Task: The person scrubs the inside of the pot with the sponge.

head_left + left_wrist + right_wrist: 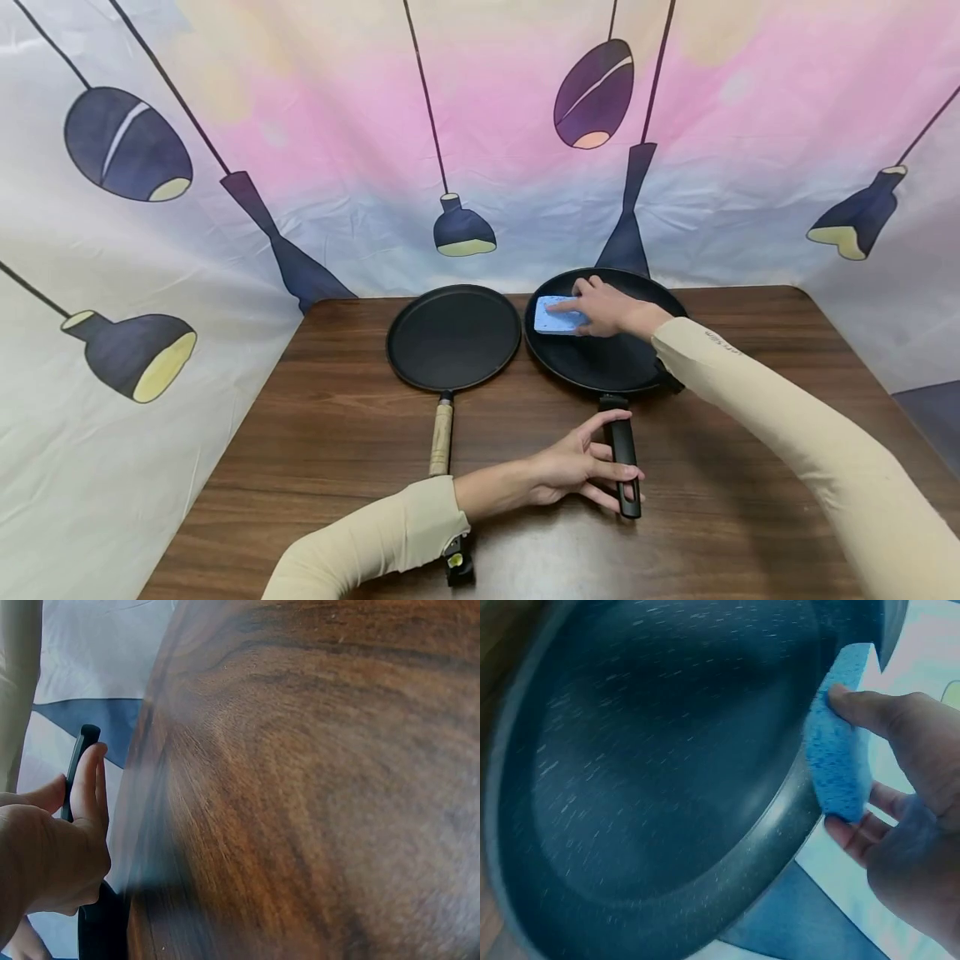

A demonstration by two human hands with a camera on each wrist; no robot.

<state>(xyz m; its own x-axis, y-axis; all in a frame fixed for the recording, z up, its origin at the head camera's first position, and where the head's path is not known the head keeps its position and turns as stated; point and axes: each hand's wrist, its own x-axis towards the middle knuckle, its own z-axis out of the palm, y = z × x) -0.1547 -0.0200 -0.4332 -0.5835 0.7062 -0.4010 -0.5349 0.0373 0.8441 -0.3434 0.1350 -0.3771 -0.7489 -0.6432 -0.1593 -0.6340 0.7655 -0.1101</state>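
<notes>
Blue sponge [557,317] at inner edge of black pan [592,367]

Lower centre: pan handle [622,442] held between thumb and fingers of left hand [573,471]. Beyond, right of centre: sponge pinched by right hand [606,309], toward the pan's left side. Just beside, centre: second pan [453,337]. Judged risk: black pan could be swivelled into second pan, should the handle grip be loosened while the sponge is pushed sideways.

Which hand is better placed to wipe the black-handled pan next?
Probably the right hand: it holds the sponge at that pan, while the left hand is occupied gripping the handle.
</notes>
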